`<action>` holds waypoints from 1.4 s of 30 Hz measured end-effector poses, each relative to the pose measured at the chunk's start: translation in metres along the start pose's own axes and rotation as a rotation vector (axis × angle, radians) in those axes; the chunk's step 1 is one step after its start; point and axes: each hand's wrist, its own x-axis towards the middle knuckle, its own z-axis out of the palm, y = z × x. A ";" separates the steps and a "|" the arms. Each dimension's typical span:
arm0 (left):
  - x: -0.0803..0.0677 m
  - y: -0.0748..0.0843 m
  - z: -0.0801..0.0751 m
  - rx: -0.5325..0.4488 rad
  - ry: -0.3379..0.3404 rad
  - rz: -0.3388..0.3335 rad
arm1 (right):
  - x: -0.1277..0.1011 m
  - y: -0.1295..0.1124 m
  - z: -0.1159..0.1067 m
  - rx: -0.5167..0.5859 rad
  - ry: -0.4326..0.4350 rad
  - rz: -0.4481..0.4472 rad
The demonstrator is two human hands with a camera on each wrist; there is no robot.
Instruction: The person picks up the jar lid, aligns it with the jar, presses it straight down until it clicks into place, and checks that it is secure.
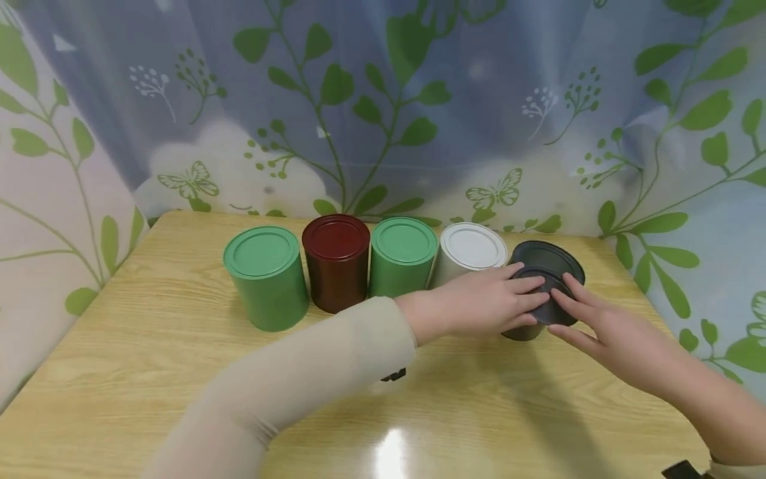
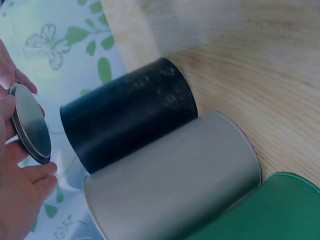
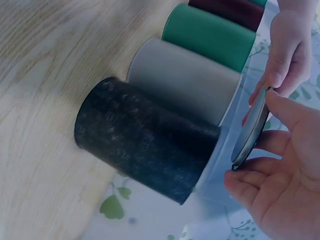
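Observation:
A black tin (image 1: 547, 261) stands open at the right end of a row of tins on the wooden table (image 1: 149, 372). Just over its near rim both hands hold its round black lid (image 1: 553, 307). My left hand (image 1: 517, 297) reaches across from the left and pinches the lid's left edge. My right hand (image 1: 577, 311) grips the right edge, thumb on top. In the right wrist view the lid (image 3: 252, 131) shows edge-on between the right hand (image 3: 280, 190) and the left hand (image 3: 290, 50), clear of the black tin (image 3: 145, 140). The left wrist view shows the lid (image 2: 31, 125) off the tin (image 2: 130, 115).
Left of the black tin stand a white tin (image 1: 473, 249), a green tin (image 1: 402, 256), a dark red tin (image 1: 336, 261) and another green tin (image 1: 265, 276), all lidded and close together. A leaf-print curtain (image 1: 383, 100) hangs behind and beside the table.

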 end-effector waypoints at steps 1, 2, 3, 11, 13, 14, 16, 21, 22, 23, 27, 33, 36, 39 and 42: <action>0.002 -0.002 0.001 0.000 0.001 0.004 | 0.002 0.002 0.000 -0.002 0.002 -0.006; 0.003 -0.003 0.002 -0.003 -0.006 0.003 | 0.004 0.003 0.001 -0.001 0.002 -0.008; 0.005 -0.005 0.003 -0.009 -0.015 -0.002 | 0.006 0.005 0.001 -0.003 0.002 -0.010; 0.021 -0.016 0.007 -0.100 -0.114 -0.048 | 0.019 0.017 0.001 0.001 -0.024 0.004; 0.027 -0.018 0.006 -0.123 -0.144 -0.056 | 0.021 0.021 0.000 -0.011 -0.027 0.005; 0.029 -0.019 0.006 -0.131 -0.153 -0.060 | 0.021 0.023 0.000 -0.014 -0.029 0.008; 0.034 -0.021 0.006 -0.130 -0.174 -0.064 | 0.023 0.026 -0.001 -0.016 -0.028 0.002; 0.042 -0.024 0.007 -0.120 -0.212 -0.089 | 0.028 0.031 -0.002 -0.013 -0.022 -0.002; 0.043 -0.024 0.008 -0.120 -0.215 -0.091 | 0.029 0.031 -0.002 -0.010 -0.022 -0.002; 0.044 -0.025 0.008 -0.119 -0.218 -0.094 | 0.030 0.032 -0.002 -0.004 -0.023 -0.002; 0.047 -0.027 0.009 -0.113 -0.223 -0.092 | 0.035 0.036 -0.003 0.016 -0.027 0.001; 0.054 -0.029 0.008 -0.089 -0.231 -0.086 | 0.038 0.042 -0.006 0.006 -0.030 0.007; 0.057 -0.031 0.010 -0.113 -0.245 -0.108 | 0.041 0.045 -0.006 0.014 -0.042 0.013; 0.060 -0.032 0.012 -0.128 -0.249 -0.126 | 0.043 0.047 -0.007 0.017 -0.060 0.018; 0.063 -0.032 0.014 -0.124 -0.235 -0.133 | 0.044 0.049 -0.008 0.024 -0.071 0.025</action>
